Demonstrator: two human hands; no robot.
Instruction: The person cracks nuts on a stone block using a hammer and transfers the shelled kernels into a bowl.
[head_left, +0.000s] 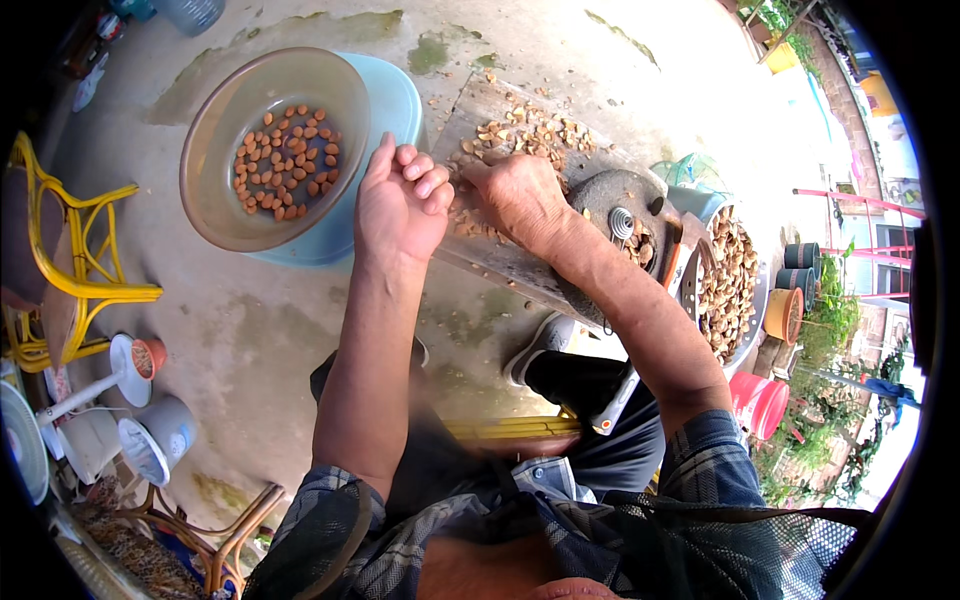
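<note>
My left hand (401, 199) is raised palm up between a plastic basin and a wooden board, its fingers curled; whether it holds something small does not show. My right hand (514, 191) reaches down over the board (484, 97), fingertips among broken shells (544, 135); its grip is hidden. The brown basin (199, 142) holds many brown kernels (289, 165) and rests on a light blue stool (397, 97). Beside my right forearm a round stone block (600, 191) bears a metal spring (621, 223), nuts or shells and a hammer (675, 217).
A large metal container (759, 300) full of cracked nuts or shells (724, 285) stands at the right, near a red bucket (759, 405). A grey-handled tool (616, 405) lies by my thigh. Yellow chair frames (82, 292) and white buckets (161, 435) stand at the left.
</note>
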